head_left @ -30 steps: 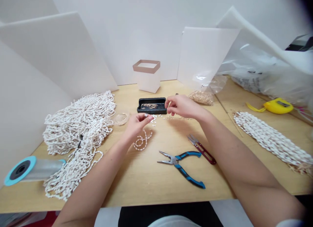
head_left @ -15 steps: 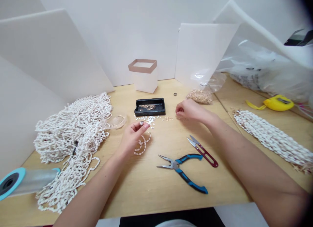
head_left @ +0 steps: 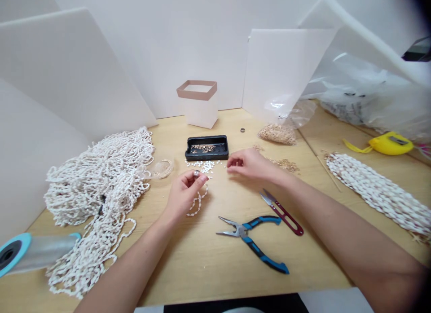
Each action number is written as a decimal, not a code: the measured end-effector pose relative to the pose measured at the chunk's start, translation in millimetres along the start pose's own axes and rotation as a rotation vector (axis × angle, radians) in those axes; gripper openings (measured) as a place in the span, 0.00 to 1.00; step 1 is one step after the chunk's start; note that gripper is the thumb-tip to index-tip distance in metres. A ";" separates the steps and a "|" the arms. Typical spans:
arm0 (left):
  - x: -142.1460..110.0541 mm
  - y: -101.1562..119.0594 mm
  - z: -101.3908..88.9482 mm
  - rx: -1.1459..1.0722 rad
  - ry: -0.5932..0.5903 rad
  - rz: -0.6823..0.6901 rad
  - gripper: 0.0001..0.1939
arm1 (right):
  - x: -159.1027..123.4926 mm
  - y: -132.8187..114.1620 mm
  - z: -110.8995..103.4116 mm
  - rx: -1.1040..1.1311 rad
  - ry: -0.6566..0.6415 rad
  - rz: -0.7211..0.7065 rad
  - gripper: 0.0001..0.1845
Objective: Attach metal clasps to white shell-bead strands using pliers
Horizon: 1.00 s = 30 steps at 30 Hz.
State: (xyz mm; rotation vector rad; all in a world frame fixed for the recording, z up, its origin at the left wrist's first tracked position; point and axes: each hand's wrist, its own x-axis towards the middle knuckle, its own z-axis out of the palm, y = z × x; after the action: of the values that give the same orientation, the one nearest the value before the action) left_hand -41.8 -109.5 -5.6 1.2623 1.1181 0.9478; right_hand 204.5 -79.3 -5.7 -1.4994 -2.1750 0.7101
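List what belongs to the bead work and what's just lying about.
Likely in use:
short white beaded strand
loose white beads
black rectangular tray

Apparently lying about:
yellow plastic tape measure
brown-rimmed white box
open blue-black pliers

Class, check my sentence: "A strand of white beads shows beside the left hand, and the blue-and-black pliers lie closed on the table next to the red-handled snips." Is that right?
Not quite: the pliers lie open, jaws and handles spread, as the head view shows. The strand beside the left hand and the neighbouring snips are right.
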 end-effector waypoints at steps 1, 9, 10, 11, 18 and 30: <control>-1.3 -0.2 2.1 -0.032 0.001 -0.019 0.18 | -2.9 -9.9 5.3 0.048 -0.002 -0.048 0.09; -7.7 -4.3 11.4 -0.205 -0.064 -0.078 0.19 | -26.3 -55.7 50.2 0.138 0.438 -0.437 0.05; -7.5 -5.1 10.6 -0.187 -0.055 -0.063 0.19 | -27.1 -55.4 51.5 0.138 0.455 -0.446 0.05; -7.1 -5.9 9.5 -0.163 -0.047 -0.047 0.19 | -27.4 -54.7 51.9 0.144 0.464 -0.455 0.05; -3.7 -6.2 2.4 0.064 -0.021 0.018 0.20 | -24.8 -46.6 50.3 0.144 0.425 -0.490 0.10; 3.3 -9.3 -3.7 0.260 -0.108 0.004 0.18 | -22.7 -40.0 43.3 -0.138 0.225 -0.395 0.11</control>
State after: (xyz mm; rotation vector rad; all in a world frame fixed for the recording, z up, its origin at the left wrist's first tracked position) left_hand -45.2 -106.3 -15.1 1.5071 1.1809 0.7444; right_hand 157.4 -120.1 -16.3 -1.0944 -2.2793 0.2516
